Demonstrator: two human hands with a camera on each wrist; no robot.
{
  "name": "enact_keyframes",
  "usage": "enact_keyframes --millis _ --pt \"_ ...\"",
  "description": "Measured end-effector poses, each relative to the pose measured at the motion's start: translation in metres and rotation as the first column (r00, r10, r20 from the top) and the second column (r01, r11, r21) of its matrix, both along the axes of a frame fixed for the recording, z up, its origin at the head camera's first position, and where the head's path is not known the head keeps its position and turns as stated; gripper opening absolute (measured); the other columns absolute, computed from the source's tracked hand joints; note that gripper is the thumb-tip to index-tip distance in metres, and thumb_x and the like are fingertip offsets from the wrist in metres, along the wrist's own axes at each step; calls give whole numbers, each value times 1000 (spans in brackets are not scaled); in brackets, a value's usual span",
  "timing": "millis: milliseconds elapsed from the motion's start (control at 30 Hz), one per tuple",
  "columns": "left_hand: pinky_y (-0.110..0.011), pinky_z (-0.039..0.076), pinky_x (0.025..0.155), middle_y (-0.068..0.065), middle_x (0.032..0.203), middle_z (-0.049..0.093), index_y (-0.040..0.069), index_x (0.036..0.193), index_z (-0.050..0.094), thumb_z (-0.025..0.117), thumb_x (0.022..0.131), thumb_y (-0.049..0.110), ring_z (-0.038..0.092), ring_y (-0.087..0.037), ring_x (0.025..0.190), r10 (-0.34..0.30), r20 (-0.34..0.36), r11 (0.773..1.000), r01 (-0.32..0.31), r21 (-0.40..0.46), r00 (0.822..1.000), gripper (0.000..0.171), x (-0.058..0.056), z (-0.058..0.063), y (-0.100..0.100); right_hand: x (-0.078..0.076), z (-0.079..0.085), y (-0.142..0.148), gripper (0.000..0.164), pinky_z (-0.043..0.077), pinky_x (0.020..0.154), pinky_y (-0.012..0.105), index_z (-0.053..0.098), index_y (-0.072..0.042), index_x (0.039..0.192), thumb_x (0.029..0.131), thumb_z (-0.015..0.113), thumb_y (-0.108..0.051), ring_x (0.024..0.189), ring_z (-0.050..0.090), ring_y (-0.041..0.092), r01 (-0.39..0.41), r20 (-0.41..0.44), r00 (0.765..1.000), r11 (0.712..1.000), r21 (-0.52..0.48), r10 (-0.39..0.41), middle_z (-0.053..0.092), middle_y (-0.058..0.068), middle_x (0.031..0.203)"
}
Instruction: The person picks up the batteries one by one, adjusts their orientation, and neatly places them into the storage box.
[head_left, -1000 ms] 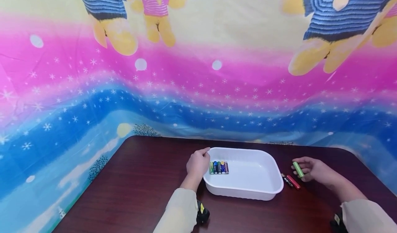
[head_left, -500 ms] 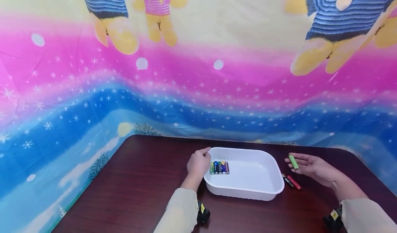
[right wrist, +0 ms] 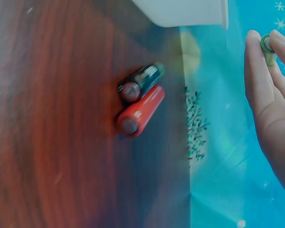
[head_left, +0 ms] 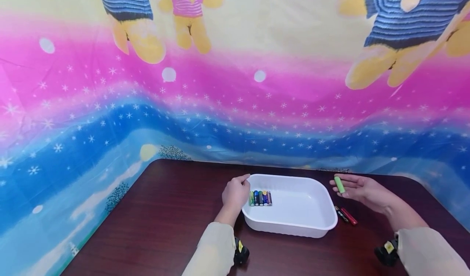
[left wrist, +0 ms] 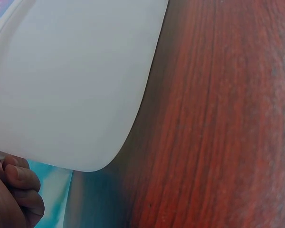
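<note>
My left hand (head_left: 236, 192) grips the left rim of a white plastic tray (head_left: 293, 227); in the left wrist view its curled fingers (left wrist: 26, 183) show below the tray's wall. Several batteries (head_left: 260, 198) lie side by side in a row at the tray's left end. Beyond the right rim, my right hand (head_left: 369, 192) pinches a light green battery (head_left: 339, 185) between thumb and fingers, raised off the table. Below that hand, a red battery (head_left: 349, 216) and a black battery (head_left: 341, 214) lie together on the table, close to the tray's right side.
The dark red-brown table (head_left: 165, 219) has rounded far corners. A printed cloth (head_left: 220, 96) with bears and snowflakes hangs behind it and along its sides.
My right hand has moved left and upward with the green battery, nearer to the tray's right rim. The left hand keeps its grip on the tray.
</note>
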State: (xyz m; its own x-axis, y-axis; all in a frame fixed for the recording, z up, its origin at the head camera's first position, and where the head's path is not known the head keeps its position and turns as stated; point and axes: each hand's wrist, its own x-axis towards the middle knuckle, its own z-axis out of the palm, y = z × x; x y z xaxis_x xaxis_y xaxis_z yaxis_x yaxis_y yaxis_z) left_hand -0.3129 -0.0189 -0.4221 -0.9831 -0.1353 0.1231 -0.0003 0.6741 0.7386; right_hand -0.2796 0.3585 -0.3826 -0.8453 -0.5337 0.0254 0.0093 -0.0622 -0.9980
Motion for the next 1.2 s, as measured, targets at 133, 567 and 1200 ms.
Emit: enact_keyframes --millis 133,567,1200 --pt "-36 48 66 -1 110 67 27 120 65 53 93 25 63 -20 94 -4 -5 1000 4 -2 1000 30 0 0 0 -3 9 -9 49 47 87 35 44 -10 134 89 53 6 106 60 22 85 -10 996 989 118 -85 63 1 116" --pt "-31 44 58 -1 92 69 25 121 64 52 92 24 64 -19 87 -9 -1 1000 9 -4 1000 31 -1 1 -1 -20 28 -45 73 43 90 45 20 14 140 83 64 -1 109 58 28 152 -43 988 943 297 -146 52 25 126" --pt "-33 46 61 -2 106 68 26 120 65 52 92 24 64 -20 87 -5 -7 1000 5 -8 1000 30 -1 0 0 -48 34 -74 74 46 89 39 22 11 141 81 66 0 104 61 19 85 -63 996 959 269 -71 61 7 117"
